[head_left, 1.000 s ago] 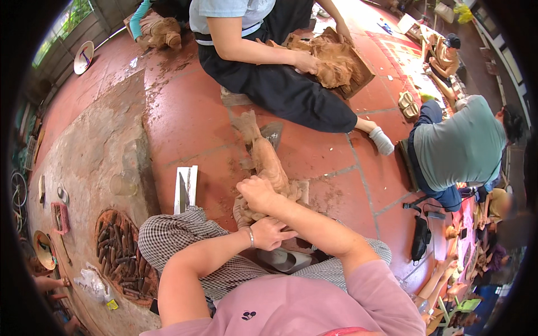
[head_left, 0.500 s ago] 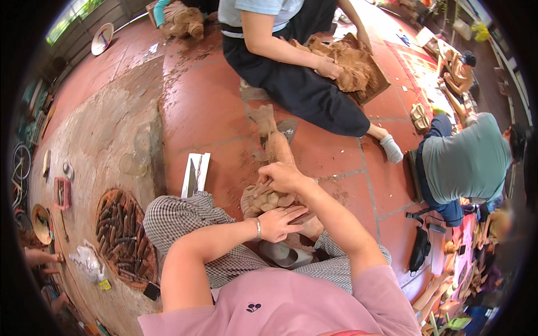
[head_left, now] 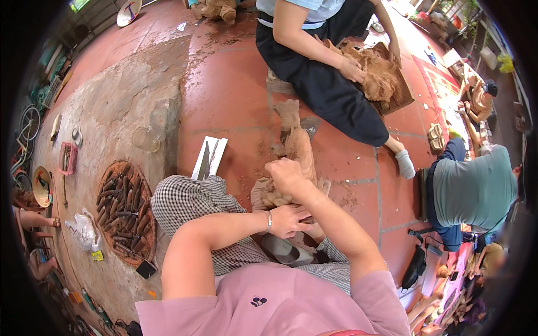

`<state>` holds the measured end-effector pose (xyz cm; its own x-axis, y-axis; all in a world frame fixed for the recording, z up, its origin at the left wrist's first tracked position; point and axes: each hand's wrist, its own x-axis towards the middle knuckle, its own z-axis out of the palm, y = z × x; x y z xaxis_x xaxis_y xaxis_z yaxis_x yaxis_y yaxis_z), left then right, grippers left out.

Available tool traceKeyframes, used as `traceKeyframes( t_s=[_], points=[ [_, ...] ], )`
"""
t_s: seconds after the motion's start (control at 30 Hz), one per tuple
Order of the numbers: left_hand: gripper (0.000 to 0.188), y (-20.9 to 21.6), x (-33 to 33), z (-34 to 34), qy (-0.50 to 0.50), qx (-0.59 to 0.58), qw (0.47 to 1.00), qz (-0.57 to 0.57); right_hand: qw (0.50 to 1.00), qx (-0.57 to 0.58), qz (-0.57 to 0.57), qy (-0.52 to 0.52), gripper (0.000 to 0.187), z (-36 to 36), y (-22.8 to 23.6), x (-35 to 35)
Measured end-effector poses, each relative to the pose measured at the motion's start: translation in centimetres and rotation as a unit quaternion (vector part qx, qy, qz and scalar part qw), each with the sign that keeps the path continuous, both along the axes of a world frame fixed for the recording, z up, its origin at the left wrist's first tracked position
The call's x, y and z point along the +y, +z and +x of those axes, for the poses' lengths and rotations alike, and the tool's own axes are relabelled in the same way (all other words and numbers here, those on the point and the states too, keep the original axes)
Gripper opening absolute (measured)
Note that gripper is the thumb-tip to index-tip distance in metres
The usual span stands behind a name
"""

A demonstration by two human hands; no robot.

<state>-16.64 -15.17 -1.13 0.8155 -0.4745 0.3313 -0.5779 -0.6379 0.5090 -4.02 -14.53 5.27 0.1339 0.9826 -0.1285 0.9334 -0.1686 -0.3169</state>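
A pale brown wood carving [head_left: 301, 152] lies between my legs, its narrow, flared end pointing away from me. Rounded lumps [head_left: 274, 197] are carved on its near part. My right hand [head_left: 287, 176] is closed with curled fingers and presses on the carving's middle; whatever it may hold is hidden. Closer to me, my left hand [head_left: 287, 221], with a bracelet at the wrist, rests on the near end with its fingers stretched out. A grey-white sandal or shoe [head_left: 280, 250] shows below that hand.
To the left, a round basket [head_left: 150, 241] holds several dark-handled tools [head_left: 126, 207]. A white open box [head_left: 210, 157] with a long blade-like piece lies beyond my left knee. Ahead, a seated person [head_left: 319, 84] handles another carving [head_left: 375, 73]. A black pouch [head_left: 414, 266] lies right.
The whole view has shifted, so the surroundings appear farther right. My right hand has curled its fingers in more and sits slightly farther left on the carving. My left hand stays on the near end.
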Motion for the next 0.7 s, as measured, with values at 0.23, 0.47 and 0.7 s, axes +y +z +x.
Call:
traceKeyframes(
  t_s=[0.23, 0.47, 0.7],
  points=[
    [0.063, 1.4, 0.1, 0.3, 0.018, -0.037, 0.999, -0.034, 0.990, 0.082, -0.117, 0.012, 0.021, 1.8, 2.0, 0.1],
    [0.061, 0.0, 0.0, 0.3, 0.008, -0.053, 0.998, -0.014, 0.998, -0.056, -0.037, -0.001, 0.017, -1.2, 0.4, 0.1],
    [0.051, 2.0, 0.4, 0.3, 0.016, -0.018, 0.999, -0.023, 0.988, 0.058, -0.138, -0.027, 0.017, 1.0, 2.5, 0.2]
  ],
)
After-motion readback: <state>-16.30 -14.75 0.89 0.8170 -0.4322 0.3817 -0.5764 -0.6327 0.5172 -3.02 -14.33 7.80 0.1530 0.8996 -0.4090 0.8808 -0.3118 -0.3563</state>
